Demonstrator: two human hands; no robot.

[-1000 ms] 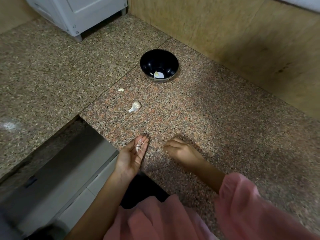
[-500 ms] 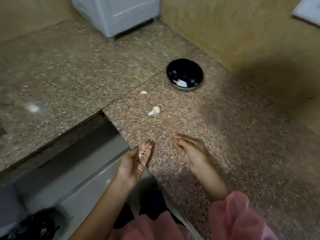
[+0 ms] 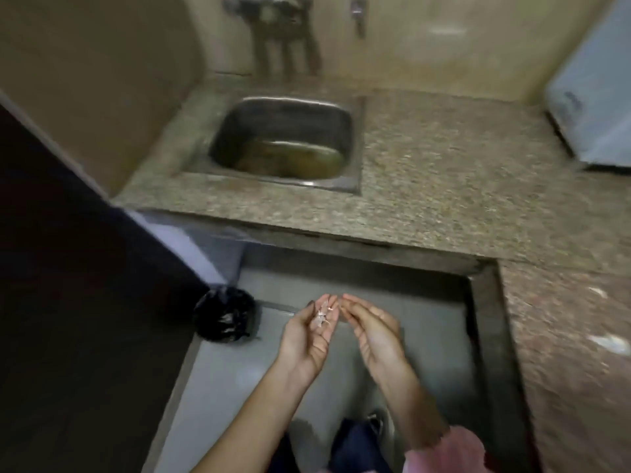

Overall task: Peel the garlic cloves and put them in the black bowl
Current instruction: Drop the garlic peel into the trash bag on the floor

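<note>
My left hand [image 3: 309,336] is palm up over the grey floor, fingers straight, with thin bits of garlic peel [image 3: 321,317] lying on its fingers. My right hand [image 3: 375,332] is beside it, palm turned toward the left hand, fingers relaxed and holding nothing; its fingertips nearly touch the left fingertips. The black bowl and the garlic cloves are out of view. Two pale blurred specks [image 3: 611,344] lie on the granite counter at the far right; I cannot tell what they are.
A bin lined with a black bag [image 3: 225,314] stands on the floor left of my hands. A steel sink [image 3: 351,141] with murky water sits in the granite counter [image 3: 444,172] ahead, taps above. A white appliance [image 3: 594,97] is at right. A dark panel is at left.
The view has swung left from the counter with the bowl to the sink and floor. Both hands have left the counter edge and now hang over the floor, the left still carrying peel.
</note>
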